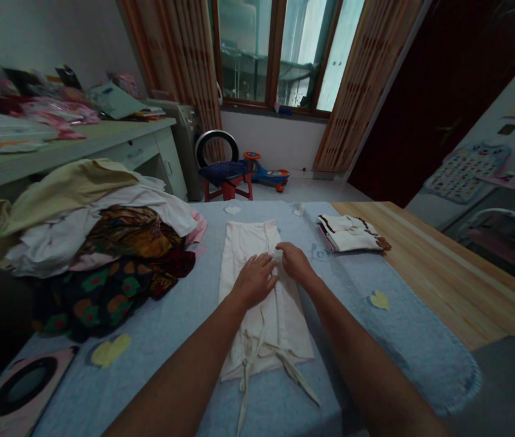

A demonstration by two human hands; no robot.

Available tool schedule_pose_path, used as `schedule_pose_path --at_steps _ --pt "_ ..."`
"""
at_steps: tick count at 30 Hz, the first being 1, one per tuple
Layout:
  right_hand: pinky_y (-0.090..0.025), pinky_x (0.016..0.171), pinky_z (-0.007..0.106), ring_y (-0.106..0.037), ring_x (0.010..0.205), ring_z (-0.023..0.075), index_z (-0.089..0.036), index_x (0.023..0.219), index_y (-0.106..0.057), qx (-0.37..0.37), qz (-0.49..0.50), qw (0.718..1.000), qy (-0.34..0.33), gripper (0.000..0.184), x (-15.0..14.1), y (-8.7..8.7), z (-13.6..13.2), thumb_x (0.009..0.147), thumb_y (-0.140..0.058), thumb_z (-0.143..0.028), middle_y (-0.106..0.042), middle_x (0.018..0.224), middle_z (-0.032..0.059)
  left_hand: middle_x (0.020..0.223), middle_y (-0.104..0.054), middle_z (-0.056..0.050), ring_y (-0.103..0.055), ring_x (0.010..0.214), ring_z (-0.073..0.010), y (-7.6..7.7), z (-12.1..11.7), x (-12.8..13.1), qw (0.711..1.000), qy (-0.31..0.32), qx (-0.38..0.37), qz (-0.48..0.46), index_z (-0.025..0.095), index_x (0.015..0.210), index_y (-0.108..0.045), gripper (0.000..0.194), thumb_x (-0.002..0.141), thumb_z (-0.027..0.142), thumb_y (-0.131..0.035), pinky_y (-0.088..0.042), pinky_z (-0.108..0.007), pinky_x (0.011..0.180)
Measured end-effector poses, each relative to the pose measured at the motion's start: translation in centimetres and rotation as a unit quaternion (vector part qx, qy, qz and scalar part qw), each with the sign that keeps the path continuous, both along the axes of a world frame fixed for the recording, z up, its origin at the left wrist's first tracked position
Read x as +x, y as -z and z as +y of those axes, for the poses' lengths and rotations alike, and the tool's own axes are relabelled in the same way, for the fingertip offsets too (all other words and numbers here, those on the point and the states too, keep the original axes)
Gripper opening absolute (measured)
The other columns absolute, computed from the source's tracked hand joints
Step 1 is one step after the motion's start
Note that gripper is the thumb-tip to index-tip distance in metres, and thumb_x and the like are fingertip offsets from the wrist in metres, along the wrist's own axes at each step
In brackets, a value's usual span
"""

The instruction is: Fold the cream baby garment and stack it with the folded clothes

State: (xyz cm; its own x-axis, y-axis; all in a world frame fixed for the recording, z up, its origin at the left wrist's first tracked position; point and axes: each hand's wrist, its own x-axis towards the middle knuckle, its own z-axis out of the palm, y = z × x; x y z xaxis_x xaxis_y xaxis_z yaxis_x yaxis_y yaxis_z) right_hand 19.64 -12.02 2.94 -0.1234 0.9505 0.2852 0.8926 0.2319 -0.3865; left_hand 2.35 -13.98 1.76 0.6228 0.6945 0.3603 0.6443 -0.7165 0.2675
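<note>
A white garment (257, 315), folded into a long rectangle, lies in front of me on a blue cloth (166, 352). Thin tie strings trail from its near end. My left hand (256, 279) rests flat on the middle of the garment with the fingers stretched out. At the garment's right edge, my right hand (294, 262) has its fingers curled and pinched on the fabric. The two hands are close together, fingertips almost meeting.
Unfolded clothes (111, 237) lie heaped on the left. A small stack of folded clothes (350, 233) sits at the back right, near the bare wooden tabletop (430, 273). A pink box (25, 388) lies at the near left. A stool (227, 176) and a toy car (269, 173) stand beyond.
</note>
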Motion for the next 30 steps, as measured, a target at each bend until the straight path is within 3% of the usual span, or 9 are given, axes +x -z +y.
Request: schedule_pose_path --at_steps 4,9,13,19,24,30 --pt "-0.041 0.102 0.029 -0.059 0.116 0.0173 -0.015 0.117 -0.064 0.003 -0.002 1.0 0.0 0.039 -0.4 2.0 2.5 0.085 -0.043 -0.005 -0.065 0.126 0.0098 0.129 -0.06 -0.01 -0.053 0.121 -0.0244 -0.2 0.0 -0.1 1.0 0.0 -0.009 -0.012 0.019 0.121 -0.058 0.035 0.087 0.03 -0.059 -0.039 -0.043 0.106" --pt "-0.037 0.105 0.028 -0.055 0.122 0.0158 -0.018 0.116 -0.064 0.033 -0.01 0.999 0.003 0.032 -0.3 3.4 2.5 0.094 -0.041 -0.014 -0.063 0.13 0.0092 0.129 -0.059 -0.011 -0.054 0.121 -0.0255 0.0 0.1 0.0 1.0 -0.004 -0.007 -0.025 0.018 0.119 -0.059 0.034 0.087 0.028 -0.06 -0.042 -0.042 0.105" --pt "-0.038 0.099 0.026 -0.056 0.117 0.0154 -0.02 0.113 -0.064 -0.014 -0.056 0.997 0.042 0.031 -0.5 2.3 3.2 0.094 -0.041 -0.014 -0.065 0.124 0.0069 0.131 -0.059 -0.011 -0.053 0.123 -0.0256 0.3 0.1 0.0 0.999 -0.007 -0.014 -0.034 0.018 0.119 -0.059 0.034 0.086 0.028 -0.061 -0.041 -0.044 0.106" --pt "-0.041 0.083 0.026 -0.063 0.098 0.0185 -0.02 0.101 -0.068 -0.065 -0.092 0.988 0.106 0.026 -1.2 0.1 7.0 0.09 -0.046 -0.014 -0.071 0.105 0.0078 0.131 -0.06 -0.01 -0.054 0.123 -0.0245 0.8 0.3 -0.2 0.998 -0.012 -0.021 -0.056 0.019 0.119 -0.059 0.032 0.087 0.026 -0.06 -0.041 -0.043 0.107" --pt "-0.04 0.078 0.028 -0.063 0.093 0.0201 -0.018 0.107 -0.066 -0.064 -0.094 0.98 0.161 0.03 -2.0 0.7 8.5 0.094 -0.039 -0.015 -0.069 0.104 0.011 0.13 -0.061 -0.01 -0.055 0.123 -0.0243 0.9 0.5 -0.4 0.998 -0.012 -0.025 -0.061 0.018 0.118 -0.059 0.031 0.088 0.022 -0.058 -0.043 -0.044 0.106" --pt "-0.039 0.085 0.03 -0.055 0.104 0.0215 -0.02 0.104 -0.064 -0.028 -0.105 0.981 0.158 0.028 -2.1 1.3 8.0 0.098 -0.037 -0.02 -0.063 0.111 0.0118 0.13 -0.061 -0.011 -0.055 0.123 -0.0239 0.6 0.4 -0.4 0.997 -0.008 -0.035 -0.067 0.019 0.117 -0.059 0.029 0.087 0.021 -0.058 -0.043 -0.044 0.106"
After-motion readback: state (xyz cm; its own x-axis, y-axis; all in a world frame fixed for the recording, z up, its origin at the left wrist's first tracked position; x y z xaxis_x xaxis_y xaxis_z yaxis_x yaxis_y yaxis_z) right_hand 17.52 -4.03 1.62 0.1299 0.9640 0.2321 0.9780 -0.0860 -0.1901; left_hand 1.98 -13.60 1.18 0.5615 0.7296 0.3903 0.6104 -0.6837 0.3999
